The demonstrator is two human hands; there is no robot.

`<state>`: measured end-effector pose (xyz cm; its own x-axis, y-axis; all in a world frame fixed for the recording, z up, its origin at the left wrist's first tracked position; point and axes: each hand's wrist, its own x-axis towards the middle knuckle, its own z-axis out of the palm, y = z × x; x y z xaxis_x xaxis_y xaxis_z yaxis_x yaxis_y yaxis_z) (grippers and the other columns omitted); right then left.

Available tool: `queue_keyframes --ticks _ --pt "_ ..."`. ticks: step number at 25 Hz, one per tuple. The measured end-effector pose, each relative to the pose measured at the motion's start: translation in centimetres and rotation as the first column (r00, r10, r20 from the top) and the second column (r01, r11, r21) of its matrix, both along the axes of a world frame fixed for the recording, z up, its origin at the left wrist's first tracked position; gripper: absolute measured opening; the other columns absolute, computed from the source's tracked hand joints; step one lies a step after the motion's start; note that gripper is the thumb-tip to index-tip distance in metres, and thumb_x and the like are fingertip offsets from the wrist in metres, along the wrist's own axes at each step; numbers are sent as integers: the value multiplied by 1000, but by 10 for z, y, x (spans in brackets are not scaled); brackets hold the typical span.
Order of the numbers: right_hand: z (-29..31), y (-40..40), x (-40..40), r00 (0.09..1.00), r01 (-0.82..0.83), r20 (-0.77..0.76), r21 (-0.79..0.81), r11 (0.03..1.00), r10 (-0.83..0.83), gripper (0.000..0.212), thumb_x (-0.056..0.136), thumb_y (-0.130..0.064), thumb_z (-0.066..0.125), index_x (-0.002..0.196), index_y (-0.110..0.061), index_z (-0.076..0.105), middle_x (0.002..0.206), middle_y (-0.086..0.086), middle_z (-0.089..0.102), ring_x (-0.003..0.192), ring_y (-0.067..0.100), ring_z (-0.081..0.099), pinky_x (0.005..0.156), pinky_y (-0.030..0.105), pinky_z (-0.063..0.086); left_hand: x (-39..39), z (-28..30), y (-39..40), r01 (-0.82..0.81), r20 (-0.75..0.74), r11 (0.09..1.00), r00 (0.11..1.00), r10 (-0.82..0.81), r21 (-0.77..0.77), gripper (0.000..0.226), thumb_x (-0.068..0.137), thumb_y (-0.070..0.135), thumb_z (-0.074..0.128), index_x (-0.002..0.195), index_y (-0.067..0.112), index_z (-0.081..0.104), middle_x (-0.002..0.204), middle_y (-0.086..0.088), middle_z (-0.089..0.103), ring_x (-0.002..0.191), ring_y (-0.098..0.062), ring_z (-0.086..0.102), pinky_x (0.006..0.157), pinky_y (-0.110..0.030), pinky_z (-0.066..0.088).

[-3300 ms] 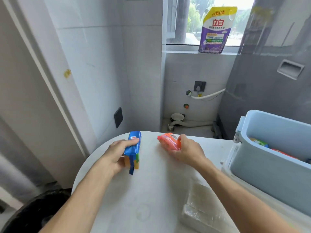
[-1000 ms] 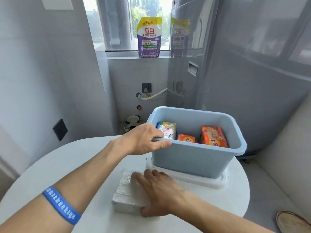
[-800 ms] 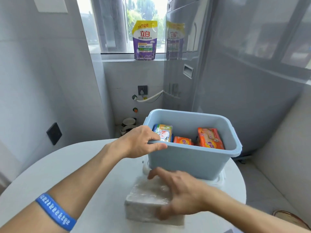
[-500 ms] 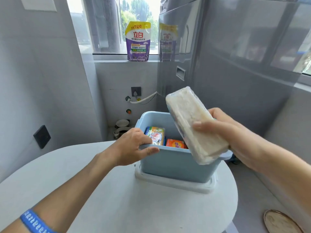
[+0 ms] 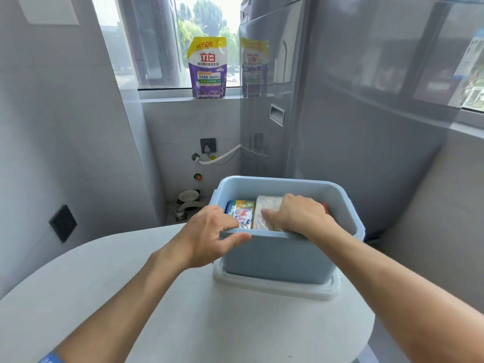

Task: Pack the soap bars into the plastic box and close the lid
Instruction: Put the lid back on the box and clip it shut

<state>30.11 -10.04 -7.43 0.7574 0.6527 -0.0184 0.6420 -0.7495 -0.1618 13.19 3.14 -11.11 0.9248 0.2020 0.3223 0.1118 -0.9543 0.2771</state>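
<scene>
A light blue plastic box [image 5: 282, 255] stands on its white lid [image 5: 275, 289] at the far right of the round white table [image 5: 183, 310]. My left hand [image 5: 209, 237] grips the box's near left rim, thumb outside. Inside the box, my right hand [image 5: 301, 216] rests on a pale clear-wrapped soap pack [image 5: 264, 213], fingers curled over its top. A green, orange and white wrapped soap bar [image 5: 242, 213] stands upright to the left of it. A bit of red packaging [image 5: 325, 206] shows behind my right hand.
A purple and yellow detergent pouch [image 5: 208, 66] stands on the window sill. A tall grey appliance [image 5: 340, 113] rises just behind the box. Pipes and a wall socket [image 5: 208, 145] are in the corner beyond the table's far edge.
My right hand picked the clear-wrapped soap pack off the table, lifted it over the box and lowered it inside. My left hand stayed on the box rim.
</scene>
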Motion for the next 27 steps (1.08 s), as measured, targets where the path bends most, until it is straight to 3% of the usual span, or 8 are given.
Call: queue_keyframes --ticks 2,5,7,9,12,17,23,27 --pt "9 -16 9 995 -60 83 74 995 54 33 84 -50 49 75 -19 53 88 4 70 77 29 59 59 34 37 -3 -1 -3 34 53 995 998 -29 -95 43 88 64 44 73 27 60 71 11 56 79 -5 46 72 -32 42" --pt "7 -64 39 945 11 292 418 908 -146 24 81 -42 55 91 -20 55 94 5 67 87 34 57 69 39 41 -5 -13 -13 -76 357 920 907 224 -385 21 83 46 64 96 30 67 103 10 64 99 -6 53 84 -27 43" --pt "-4 -87 50 963 234 7 465 854 -269 39 81 -39 60 115 -21 53 117 8 60 98 35 55 76 40 42 0 -9 -19 -164 219 589 824 523 -791 35 75 32 68 109 35 59 115 4 62 104 -13 58 85 -35 49" --pt "-20 -92 56 922 362 -316 503 785 -223 41 80 -28 64 119 -25 53 126 6 53 98 30 53 76 37 42 2 -5 -19 -166 -21 235 854 520 -958 46 73 20 68 111 39 52 113 0 63 101 -19 62 82 -46 54" --pt "-28 -99 58 789 584 -590 634 507 -171 43 70 -16 66 110 -24 53 110 4 57 92 28 59 71 41 54 0 -1 -21 -161 -98 86 862 497 -983 46 72 16 65 112 35 52 111 -2 65 95 -20 65 80 -48 56" --pt "-27 -106 50 534 768 -846 488 416 7 28 63 -15 66 90 -20 59 96 9 64 74 29 62 58 36 52 0 -3 -37 -135 -113 12 871 479 -991 37 76 20 53 112 29 54 105 -7 63 85 -22 59 67 -41 48" --pt "-4 -109 30 601 672 -779 614 414 178 37 56 -14 57 92 -18 61 93 11 62 73 30 59 61 36 50 -22 19 -52 -56 -10 71 844 536 -996 37 81 11 50 114 27 51 107 -7 63 87 -22 59 69 -41 47" --pt "10 -92 6 598 571 -690 724 386 408 35 55 -20 61 90 -22 58 83 3 65 61 20 63 56 32 51 -68 41 -38 -46 96 216 793 602 -975 34 71 21 55 104 32 58 95 0 70 80 -19 64 70 -43 53"
